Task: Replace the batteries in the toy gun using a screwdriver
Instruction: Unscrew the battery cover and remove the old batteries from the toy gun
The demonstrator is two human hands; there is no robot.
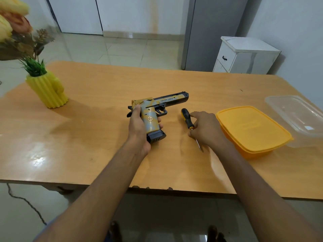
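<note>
While the left hand [139, 126] wraps its fingers around the grip of the toy gun [157, 110], the gun lies on its side on the glossy wood-grain bench [97, 137]. Its moulded body is tan and grey with a black muzzle and magazine base. The right hand [206, 128] pinches the black-and-yellow screwdriver [187, 119], beside a yellow plastic box [251, 130].

Bare worktop [97, 154] lies open to my left and toward me, so my left grip [138, 127] can draw back or swing left unhindered until the yellow vase [48, 89] at the far-left corner. To my right, the yellow container [251, 131] stands just beside my right grip [205, 127], with the clear tub [295, 116] behind it, blocking that side. Between my grips, the screwdriver [187, 119] lies in the gap beside the toy gun [157, 109].
</note>
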